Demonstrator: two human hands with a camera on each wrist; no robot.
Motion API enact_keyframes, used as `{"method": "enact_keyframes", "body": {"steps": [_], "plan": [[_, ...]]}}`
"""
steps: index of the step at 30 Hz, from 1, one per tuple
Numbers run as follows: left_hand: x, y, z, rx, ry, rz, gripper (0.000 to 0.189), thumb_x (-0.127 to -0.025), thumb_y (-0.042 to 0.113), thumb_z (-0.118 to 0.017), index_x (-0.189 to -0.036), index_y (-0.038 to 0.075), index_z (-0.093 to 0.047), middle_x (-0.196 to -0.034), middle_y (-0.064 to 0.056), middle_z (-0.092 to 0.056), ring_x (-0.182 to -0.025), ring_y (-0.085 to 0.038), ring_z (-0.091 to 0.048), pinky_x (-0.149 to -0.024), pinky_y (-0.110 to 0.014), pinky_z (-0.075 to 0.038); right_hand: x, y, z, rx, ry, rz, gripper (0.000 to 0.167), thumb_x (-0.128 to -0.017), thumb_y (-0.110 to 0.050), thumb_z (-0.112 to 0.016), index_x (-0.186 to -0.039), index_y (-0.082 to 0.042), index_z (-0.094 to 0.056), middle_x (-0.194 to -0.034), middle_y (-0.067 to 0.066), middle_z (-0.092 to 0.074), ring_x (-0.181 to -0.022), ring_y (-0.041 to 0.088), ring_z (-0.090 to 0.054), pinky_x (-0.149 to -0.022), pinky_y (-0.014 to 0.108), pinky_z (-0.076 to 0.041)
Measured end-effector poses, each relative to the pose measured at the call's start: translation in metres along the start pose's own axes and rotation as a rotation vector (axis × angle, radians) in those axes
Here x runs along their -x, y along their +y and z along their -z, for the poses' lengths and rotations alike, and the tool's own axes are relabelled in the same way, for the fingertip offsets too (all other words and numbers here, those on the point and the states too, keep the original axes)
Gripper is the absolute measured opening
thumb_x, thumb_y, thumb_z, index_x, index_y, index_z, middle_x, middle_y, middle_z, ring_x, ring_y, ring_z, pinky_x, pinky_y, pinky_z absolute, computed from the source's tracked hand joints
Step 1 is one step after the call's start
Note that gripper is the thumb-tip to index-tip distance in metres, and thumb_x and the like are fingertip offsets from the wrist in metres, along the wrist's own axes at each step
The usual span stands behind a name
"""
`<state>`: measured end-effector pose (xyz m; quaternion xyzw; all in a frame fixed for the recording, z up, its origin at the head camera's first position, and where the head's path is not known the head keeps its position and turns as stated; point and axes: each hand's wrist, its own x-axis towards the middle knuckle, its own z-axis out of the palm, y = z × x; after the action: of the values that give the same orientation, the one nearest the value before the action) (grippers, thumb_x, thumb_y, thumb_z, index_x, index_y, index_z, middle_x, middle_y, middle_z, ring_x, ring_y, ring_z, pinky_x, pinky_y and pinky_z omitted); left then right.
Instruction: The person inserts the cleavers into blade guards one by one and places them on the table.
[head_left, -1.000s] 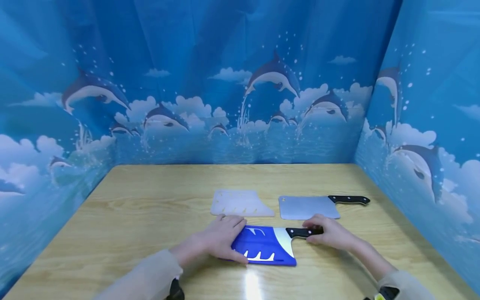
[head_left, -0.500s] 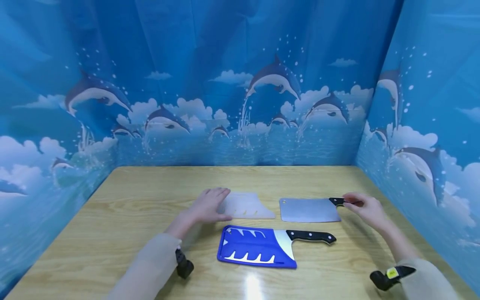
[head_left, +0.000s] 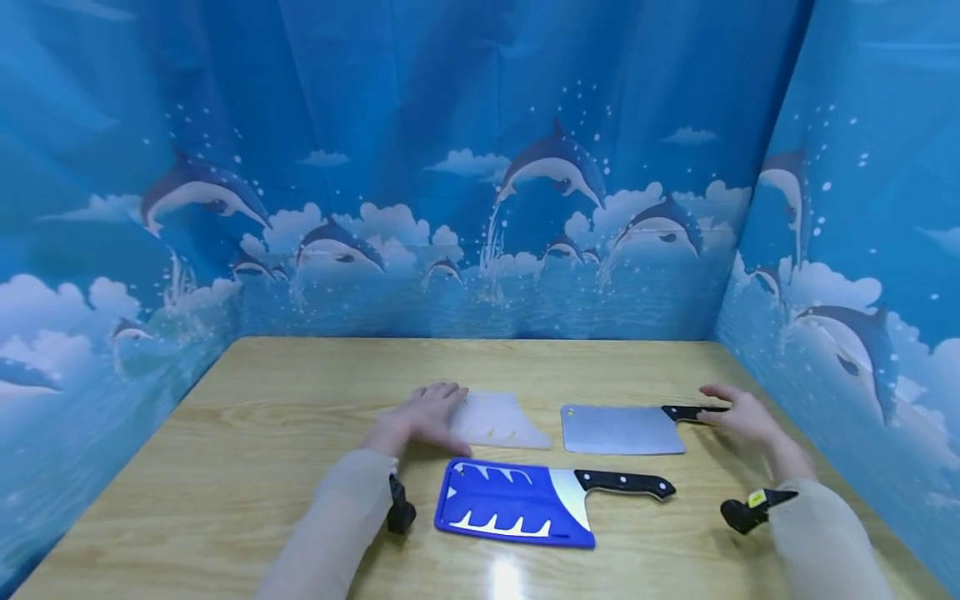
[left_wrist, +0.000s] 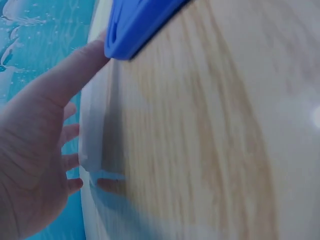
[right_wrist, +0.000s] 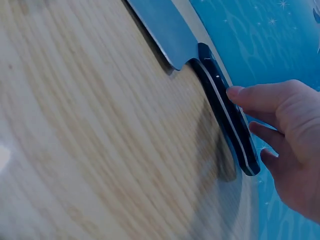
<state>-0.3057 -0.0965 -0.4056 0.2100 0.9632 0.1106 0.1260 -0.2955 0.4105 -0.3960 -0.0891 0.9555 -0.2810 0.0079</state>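
Observation:
My left hand (head_left: 429,415) reaches over the left end of a translucent white blade guard (head_left: 498,421), thumb and fingers spread. In the left wrist view, the fingertips lie along the far side of the guard (left_wrist: 92,132), and the thumb overlaps a blue corner. My right hand (head_left: 750,419) is at the black handle of a bare cleaver (head_left: 622,431). In the right wrist view, the thumb tip is right at the handle (right_wrist: 225,102), with the other fingers loosely bent beside it. The cleaver lies flat, its blade toward the left.
In front lies a second cleaver inside a blue blade guard (head_left: 510,500), its black handle (head_left: 626,482) pointing right. Everything lies on a wooden table (head_left: 315,375). A blue dolphin-print curtain (head_left: 420,192) borders the back and sides.
Both hands have left the blue-guarded cleaver, which stays on the table. My left hand has moved up to the white guard, my right hand to the bare cleaver's handle.

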Motion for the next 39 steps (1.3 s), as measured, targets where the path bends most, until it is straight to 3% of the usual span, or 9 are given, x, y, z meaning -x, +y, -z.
{"method": "enact_keyframes", "body": {"steps": [5,7,11,17,22,25,29,34,39], "plan": [[-0.004,0.001,0.000,-0.005,-0.028,0.007,0.108,-0.078,0.065,-0.075,-0.161,0.015,-0.027,-0.167,-0.011,-0.024,-0.152,-0.043,-0.018,-0.123,-0.060,-0.013,-0.006,0.012,-0.011,-0.017,0.000,0.051,0.057,-0.088,-0.009,-0.071,-0.133,0.019,-0.049,-0.135,0.045,-0.046,-0.124,0.065,-0.038,-0.101,0.073,-0.034],[-0.005,0.002,0.000,-0.002,-0.037,-0.003,0.105,-0.079,0.065,-0.074,-0.161,0.019,-0.028,-0.167,-0.008,-0.023,-0.152,-0.045,-0.017,-0.121,-0.064,-0.011,-0.008,0.016,-0.015,0.004,0.028,0.092,0.052,-0.085,-0.009,-0.073,-0.127,0.017,-0.056,-0.127,0.041,-0.054,-0.119,0.062,-0.045,-0.099,0.066,-0.041],[-0.008,0.002,-0.001,-0.045,-0.038,-0.037,0.099,-0.081,0.067,-0.071,-0.161,0.024,-0.030,-0.166,-0.004,-0.027,-0.152,-0.042,-0.019,-0.120,-0.067,-0.010,-0.009,0.019,-0.018,0.066,0.059,0.158,0.042,-0.083,-0.010,-0.075,-0.117,0.013,-0.064,-0.115,0.036,-0.063,-0.109,0.059,-0.054,-0.093,0.064,-0.045],[-0.008,0.004,0.000,-0.096,-0.006,-0.080,0.102,-0.080,0.067,-0.072,-0.158,0.011,-0.036,-0.159,-0.011,-0.040,-0.147,-0.033,-0.035,-0.122,-0.053,-0.024,-0.005,0.009,-0.019,0.142,0.022,0.155,0.034,-0.085,-0.008,-0.075,-0.112,0.011,-0.068,-0.108,0.032,-0.068,-0.103,0.054,-0.059,-0.090,0.066,-0.046],[-0.006,0.001,0.002,-0.039,0.038,-0.035,0.107,-0.075,0.056,-0.083,-0.154,-0.001,-0.038,-0.151,-0.021,-0.046,-0.140,-0.035,-0.044,-0.118,-0.046,-0.034,-0.001,0.004,-0.020,0.143,0.022,0.134,0.027,-0.085,-0.006,-0.076,-0.105,0.010,-0.069,-0.101,0.024,-0.070,-0.096,0.043,-0.063,-0.086,0.058,-0.051],[-0.001,-0.005,0.004,0.007,0.071,0.002,0.111,-0.073,0.048,-0.087,-0.154,-0.006,-0.033,-0.151,-0.025,-0.042,-0.139,-0.037,-0.042,-0.118,-0.046,-0.035,0.001,0.000,-0.019,0.125,0.012,0.121,0.025,-0.084,-0.006,-0.076,-0.103,0.009,-0.070,-0.098,0.021,-0.070,-0.092,0.035,-0.064,-0.082,0.050,-0.052],[0.009,-0.016,0.009,0.042,0.163,0.020,0.115,-0.070,0.041,-0.089,-0.153,-0.011,-0.030,-0.152,-0.029,-0.038,-0.139,-0.041,-0.040,-0.118,-0.048,-0.034,0.003,-0.006,-0.016,0.105,-0.015,0.103,0.025,-0.085,-0.007,-0.076,-0.103,0.008,-0.069,-0.098,0.020,-0.070,-0.090,0.029,-0.063,-0.080,0.045,-0.051],[0.021,-0.022,0.018,0.019,0.280,-0.033,0.110,-0.065,0.040,-0.091,-0.145,-0.014,-0.038,-0.140,-0.030,-0.045,-0.128,-0.041,-0.046,-0.112,-0.050,-0.041,0.005,-0.007,-0.015,0.120,-0.029,0.084,0.026,-0.086,-0.009,-0.075,-0.106,0.007,-0.069,-0.101,0.020,-0.070,-0.092,0.030,-0.063,-0.081,0.047,-0.051],[0.035,-0.019,0.022,-0.036,0.378,-0.117,0.106,-0.059,0.040,-0.092,-0.137,-0.013,-0.044,-0.128,-0.029,-0.051,-0.116,-0.039,-0.050,-0.104,-0.051,-0.047,0.007,-0.008,-0.017,0.123,-0.021,0.091,0.024,-0.085,-0.009,-0.075,-0.103,0.005,-0.070,-0.099,0.018,-0.070,-0.091,0.028,-0.063,-0.082,0.047,-0.051]]}}
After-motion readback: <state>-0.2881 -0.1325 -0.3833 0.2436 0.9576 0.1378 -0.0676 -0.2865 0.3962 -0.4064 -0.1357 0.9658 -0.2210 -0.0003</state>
